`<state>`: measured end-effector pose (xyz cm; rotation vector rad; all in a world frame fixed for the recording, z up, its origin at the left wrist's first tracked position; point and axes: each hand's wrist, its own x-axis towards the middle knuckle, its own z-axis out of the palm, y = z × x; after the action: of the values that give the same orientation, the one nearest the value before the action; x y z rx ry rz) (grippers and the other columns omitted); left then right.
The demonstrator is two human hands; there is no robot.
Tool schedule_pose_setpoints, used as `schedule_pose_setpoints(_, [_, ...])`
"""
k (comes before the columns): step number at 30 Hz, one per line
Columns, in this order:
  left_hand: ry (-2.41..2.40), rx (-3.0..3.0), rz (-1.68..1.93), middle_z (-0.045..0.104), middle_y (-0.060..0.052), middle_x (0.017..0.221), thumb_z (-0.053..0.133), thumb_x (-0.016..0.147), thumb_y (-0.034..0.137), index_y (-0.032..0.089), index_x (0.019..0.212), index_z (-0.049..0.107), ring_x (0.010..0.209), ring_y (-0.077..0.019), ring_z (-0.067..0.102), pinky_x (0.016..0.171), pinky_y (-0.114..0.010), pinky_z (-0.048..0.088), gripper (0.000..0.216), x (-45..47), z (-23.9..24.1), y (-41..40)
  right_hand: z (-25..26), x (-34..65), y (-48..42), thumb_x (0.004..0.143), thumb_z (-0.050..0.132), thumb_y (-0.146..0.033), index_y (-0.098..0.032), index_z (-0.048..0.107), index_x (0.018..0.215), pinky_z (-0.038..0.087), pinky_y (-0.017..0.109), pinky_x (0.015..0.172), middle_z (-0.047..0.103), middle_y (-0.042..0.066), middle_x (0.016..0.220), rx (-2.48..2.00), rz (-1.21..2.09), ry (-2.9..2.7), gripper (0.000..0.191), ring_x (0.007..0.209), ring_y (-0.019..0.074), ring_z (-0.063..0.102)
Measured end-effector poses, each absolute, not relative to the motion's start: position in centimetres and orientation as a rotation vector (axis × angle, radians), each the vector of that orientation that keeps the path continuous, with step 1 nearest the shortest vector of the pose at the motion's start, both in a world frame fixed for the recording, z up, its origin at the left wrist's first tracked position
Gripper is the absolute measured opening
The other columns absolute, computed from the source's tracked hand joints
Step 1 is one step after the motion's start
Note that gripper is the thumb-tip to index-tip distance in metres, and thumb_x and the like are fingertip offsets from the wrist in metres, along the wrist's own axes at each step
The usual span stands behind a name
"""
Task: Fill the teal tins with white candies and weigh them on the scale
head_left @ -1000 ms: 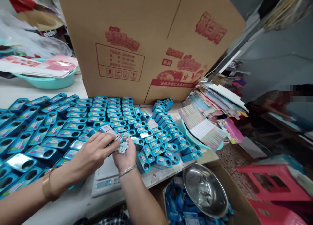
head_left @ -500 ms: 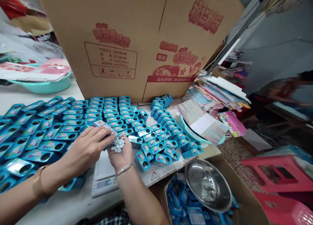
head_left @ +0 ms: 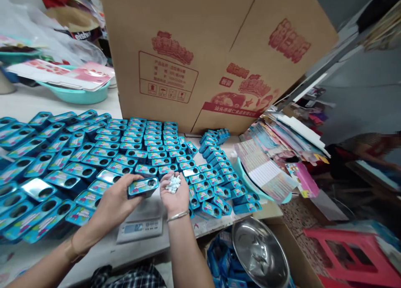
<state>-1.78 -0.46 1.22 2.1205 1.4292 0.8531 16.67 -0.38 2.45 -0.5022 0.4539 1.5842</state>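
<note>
My left hand point(head_left: 115, 200) grips a small blue tin point(head_left: 142, 187) by its end, fingers and thumb on its sides. The tin's printed top, with a round dark hole, faces up. Just to the right, my right hand point(head_left: 177, 202) is cupped palm up, bearing a heap of small pale blue candies point(head_left: 173, 184). Below the tin stands a white digital scale point(head_left: 147, 228) with a lit display; my left hand and the tin hide part of its plate. Rows of similar blue tins point(head_left: 105, 152) surround both hands on the white table point(head_left: 103, 250).
A large cardboard box point(head_left: 203, 33) stands behind the tins. To the right are a turquoise basin point(head_left: 244, 175) under papers and a paper stack point(head_left: 291, 133). Below the table edge, a steel bowl point(head_left: 260, 250) rests on blue packs in a carton. A red stool point(head_left: 354, 254) stands farther right.
My left hand has drawn leftward from over my right palm, and its tin has turned so the holed top faces up. The candies stay in my right palm. The camera view has shifted.
</note>
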Motion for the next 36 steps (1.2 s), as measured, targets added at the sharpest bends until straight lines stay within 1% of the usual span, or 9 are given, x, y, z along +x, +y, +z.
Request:
schedule_pose_setpoints(7, [1.437,2.091,0.687,0.065,-0.009,0.121,0.058,0.087,0.040,0.021,0.123,0.054,0.109,-0.0267,0.064,0.089,-0.040,0.054,0.041,-1.1,-2.1,-0.3,2.3,18.7,-0.1,0.086,0.053,-0.020,-0.021,0.044,0.075,0.033,0.011,0.041,0.053,-0.006,0.067,-0.436,1.589,0.250,0.014,0.055,0.0062,0.049])
schedule_pose_setpoints(12, [1.375,2.160,0.866,0.053,-0.012,0.141,0.058,0.088,0.043,0.021,0.141,0.043,0.130,-0.0290,0.051,0.108,-0.049,0.045,0.059,-3.3,2.5,-1.2,2.4,19.9,-1.5,0.087,0.053,-0.018,-0.022,0.043,0.077,0.036,0.011,0.043,0.053,-0.006,0.069,-0.378,1.584,0.208,0.014,0.057,0.0060,0.050])
schedule_pose_setpoints(16, [1.706,1.984,1.145,0.065,0.000,0.120,0.058,0.090,0.047,0.027,0.125,0.057,0.103,-0.0221,0.064,0.100,-0.044,0.051,0.041,-7.7,7.5,-5.1,2.2,20.6,-2.7,0.084,0.056,-0.015,-0.022,0.044,0.079,0.037,0.012,0.044,0.055,-0.006,0.071,-0.410,1.568,0.098,0.014,0.059,0.0062,0.051])
schedule_pose_setpoints(19, [1.825,1.915,1.199,0.069,0.007,0.100,0.059,0.088,0.045,0.037,0.106,0.065,0.089,-0.0211,0.068,0.097,-0.043,0.053,0.020,-10.7,5.8,-9.3,2.0,20.8,-3.1,0.083,0.057,-0.015,-0.022,0.045,0.080,0.037,0.013,0.045,0.055,-0.006,0.071,-0.438,1.558,0.062,0.014,0.059,0.0066,0.051])
schedule_pose_setpoints(22, [1.529,2.100,0.958,0.074,0.005,0.106,0.058,0.089,0.038,0.038,0.110,0.066,0.093,-0.0213,0.072,0.089,-0.035,0.060,0.023,-11.7,-0.1,-12.6,2.0,20.4,-3.2,0.083,0.056,-0.016,-0.022,0.044,0.079,0.037,0.013,0.045,0.054,-0.006,0.071,-0.459,1.570,0.048,0.014,0.059,0.0065,0.051])
schedule_pose_setpoints(24, [1.471,2.234,0.806,0.071,-0.001,0.124,0.056,0.090,0.034,0.033,0.128,0.060,0.110,-0.0231,0.070,0.094,-0.032,0.058,0.039,-11.0,-4.2,-13.6,2.1,19.9,-3.3,0.084,0.056,-0.016,-0.022,0.044,0.078,0.037,0.012,0.044,0.054,-0.005,0.071,-0.465,1.589,0.072,0.015,0.059,0.0062,0.051])
schedule_pose_setpoints(29, [1.591,2.339,0.448,0.035,-0.015,0.158,0.035,0.081,0.003,0.019,0.156,0.025,0.138,-0.0253,0.047,0.105,-0.037,0.050,0.076,-7.0,-8.0,-11.6,2.6,19.0,-3.8,0.084,0.055,-0.015,-0.022,0.043,0.078,0.037,0.011,0.043,0.054,-0.005,0.071,-0.450,1.628,0.160,0.015,0.057,0.0056,0.052])
schedule_pose_setpoints(32, [1.690,2.297,0.194,0.035,-0.020,0.157,0.027,0.074,-0.006,0.012,0.152,0.032,0.136,-0.0279,0.049,0.095,-0.038,0.056,0.080,-5.1,-7.0,-9.9,2.8,19.1,-4.2,0.086,0.053,-0.014,-0.022,0.043,0.078,0.037,0.011,0.042,0.053,-0.006,0.069,-0.437,1.615,0.188,0.015,0.056,0.0055,0.051])
schedule_pose_setpoints(36, [1.760,2.296,0.029,0.051,-0.024,0.145,0.025,0.076,-0.007,0.007,0.144,0.043,0.126,-0.0305,0.059,0.091,-0.042,0.057,0.072,-4.4,-6.2,-9.7,2.5,19.6,-4.4,0.085,0.055,-0.014,-0.022,0.044,0.076,0.038,0.011,0.042,0.053,-0.006,0.069,-0.475,1.597,0.141,0.016,0.056,0.0060,0.051])
